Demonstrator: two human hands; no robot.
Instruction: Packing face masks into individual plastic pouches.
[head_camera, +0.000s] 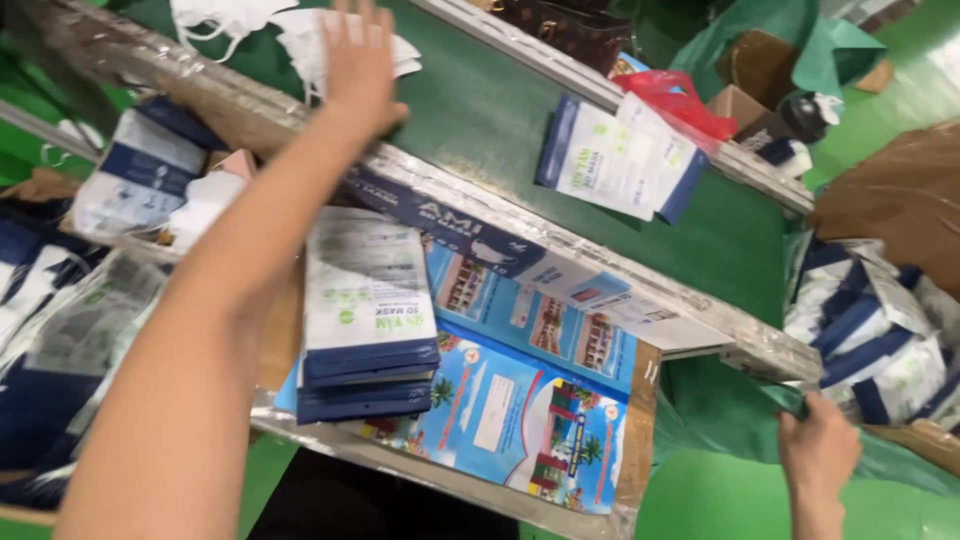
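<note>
My left hand (360, 60) reaches far forward with its fingers spread, flat over a pile of white face masks (290, 40) on the green belt (480, 110); nothing is gripped. Under my forearm a stack of blue-and-white mask pouches (370, 310) lies on a foil-edged cardboard tray (560, 420) lined with colourful printed paper. My right hand (820, 440) is at the lower right, its fingers curled on the edge of a green plastic sheet (730, 400) below the tray's corner.
Two more pouches (620, 155) lie on the belt next to a red plastic bag (680, 100). A clear bag of pouches (870, 330) sits at the right below brown paper (900, 190). Cardboard boxes (750, 70) stand behind. More pouches (140, 170) fill the left.
</note>
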